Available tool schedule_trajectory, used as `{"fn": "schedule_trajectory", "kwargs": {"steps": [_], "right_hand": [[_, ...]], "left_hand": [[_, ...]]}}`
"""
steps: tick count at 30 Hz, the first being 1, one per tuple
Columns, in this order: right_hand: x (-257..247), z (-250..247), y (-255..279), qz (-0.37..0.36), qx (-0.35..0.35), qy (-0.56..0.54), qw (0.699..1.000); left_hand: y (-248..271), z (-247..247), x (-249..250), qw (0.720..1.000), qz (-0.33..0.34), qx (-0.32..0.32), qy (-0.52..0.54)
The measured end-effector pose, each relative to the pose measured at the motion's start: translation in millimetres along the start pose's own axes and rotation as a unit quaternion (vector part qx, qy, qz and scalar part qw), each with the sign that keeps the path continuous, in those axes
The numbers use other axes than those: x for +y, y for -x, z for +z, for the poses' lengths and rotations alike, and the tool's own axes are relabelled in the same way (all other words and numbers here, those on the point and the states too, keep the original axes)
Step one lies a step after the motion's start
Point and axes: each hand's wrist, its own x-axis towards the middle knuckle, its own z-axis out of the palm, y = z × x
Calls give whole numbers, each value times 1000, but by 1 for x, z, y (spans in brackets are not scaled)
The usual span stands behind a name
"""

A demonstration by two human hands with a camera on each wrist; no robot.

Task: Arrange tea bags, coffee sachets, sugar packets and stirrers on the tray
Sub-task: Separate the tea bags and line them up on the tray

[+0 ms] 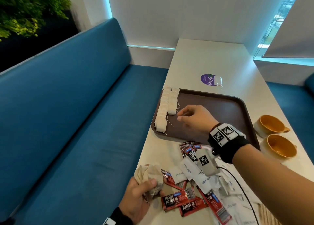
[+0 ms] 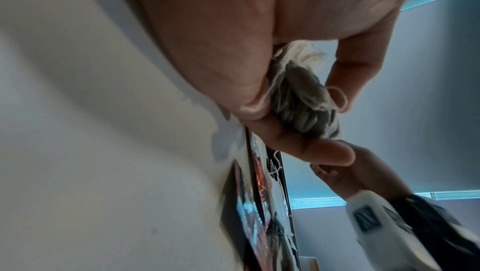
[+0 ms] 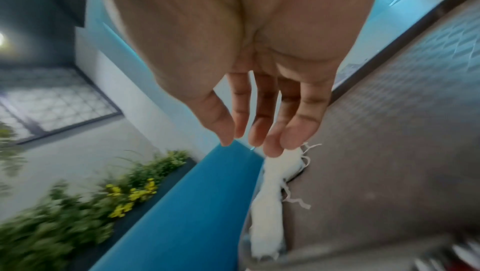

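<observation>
A brown tray (image 1: 220, 105) lies on the white table. Two rows of white tea bags (image 1: 167, 105) line its left side, strings trailing. My right hand (image 1: 179, 115) hovers over the tray just right of the rows. Its fingers (image 3: 298, 131) are loosely extended and hold nothing, tips close to the nearest tea bags (image 3: 270, 193). At the table's near edge my left hand (image 1: 141, 195) grips a bunch of tea bags (image 1: 149, 175), clasped between thumb and fingers (image 2: 301, 99). Red coffee sachets (image 1: 180, 201) and white sugar packets (image 1: 190, 170) lie heaped in front of the tray.
Two orange cups (image 1: 271, 125) (image 1: 281, 145) stand right of the tray. One tea bag (image 1: 218, 80) lies on a purple sticker beyond it. A blue bench (image 1: 76, 122) runs along the left. A black cable (image 1: 241, 189) crosses the packets.
</observation>
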Motion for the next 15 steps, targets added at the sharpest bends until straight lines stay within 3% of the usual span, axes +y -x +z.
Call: {"fn": "schedule_trajectory", "kwargs": {"steps": [5, 9, 13, 15], "right_hand": [[-6, 19, 94, -28, -103, -4, 994], [16, 49, 131, -6, -87, -54, 995], [31, 71, 159, -22, -88, -116, 989], [37, 78, 167, -11, -69, -127, 990]], "left_hand": [[0, 1, -5, 999, 35, 4, -39], [1, 2, -7, 997, 48, 6, -55], [2, 5, -10, 993, 34, 57, -101], [4, 7, -10, 994, 28, 45, -97]]}}
